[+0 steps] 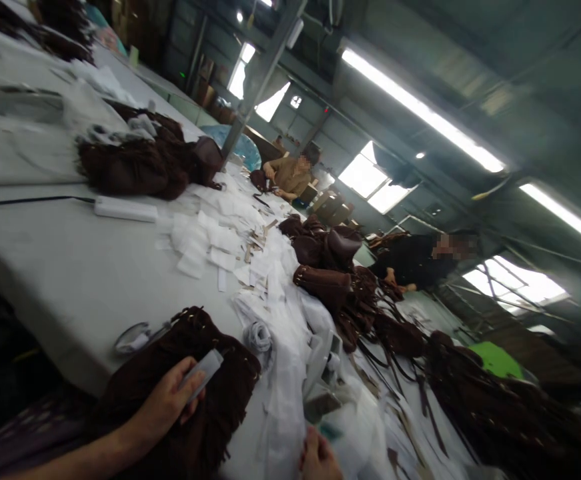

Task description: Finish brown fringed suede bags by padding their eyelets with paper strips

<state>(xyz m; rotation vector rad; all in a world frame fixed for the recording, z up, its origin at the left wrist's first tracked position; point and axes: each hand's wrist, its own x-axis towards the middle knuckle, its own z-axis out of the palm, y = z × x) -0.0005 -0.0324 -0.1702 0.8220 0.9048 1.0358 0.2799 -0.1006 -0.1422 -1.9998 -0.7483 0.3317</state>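
A dark brown fringed bag with brass-coloured eyelets lies at the near edge of the white table. Over it, my left hand holds a flat, pale translucent strip between thumb and fingers. To the right of the bag, at the bottom edge of the view, my right hand has its fingers curled together beside white wrapping material; whatever it may hold is too small to make out. A small roll of white material sits just beyond the bag.
White paper scraps cover the table's middle. Brown bags are heaped at centre right and far left. A white power strip lies near the left heap. Two people work across the table.
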